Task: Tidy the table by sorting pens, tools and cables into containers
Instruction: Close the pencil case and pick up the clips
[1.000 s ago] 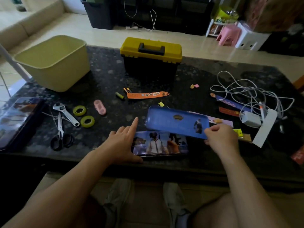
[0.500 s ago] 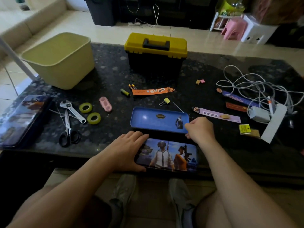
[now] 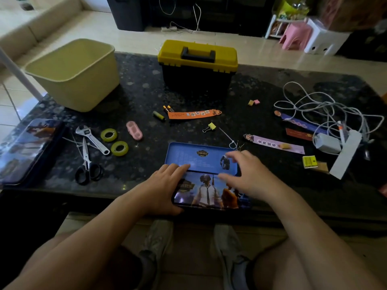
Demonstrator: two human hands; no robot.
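An opened tin pencil case lies at the table's front edge: its blue inner half (image 3: 199,156) lies flat behind the picture-printed half (image 3: 209,192). My left hand (image 3: 165,185) rests on the printed half's left end, straight fingers reaching the blue half's rim. My right hand (image 3: 247,174) is over the case's right end with fingers spread and holding nothing. A wrench (image 3: 92,139), scissors (image 3: 87,164) and two tape rolls (image 3: 114,141) lie to the left. White cables (image 3: 326,114) with a charger (image 3: 326,142) lie at the right.
A yellow-green tub (image 3: 71,74) stands back left, and a shut yellow-and-black toolbox (image 3: 198,65) at the back centre. A second pencil case (image 3: 27,149) lies far left. Batteries (image 3: 158,115), an orange bookmark (image 3: 192,114), a binder clip (image 3: 210,127) and a purple bookmark (image 3: 274,144) are scattered mid-table.
The blue half, lifted by my right hand a second ago, now lies flat on the table. My right hand has released it and spread its fingers. My left fingers slid forward.
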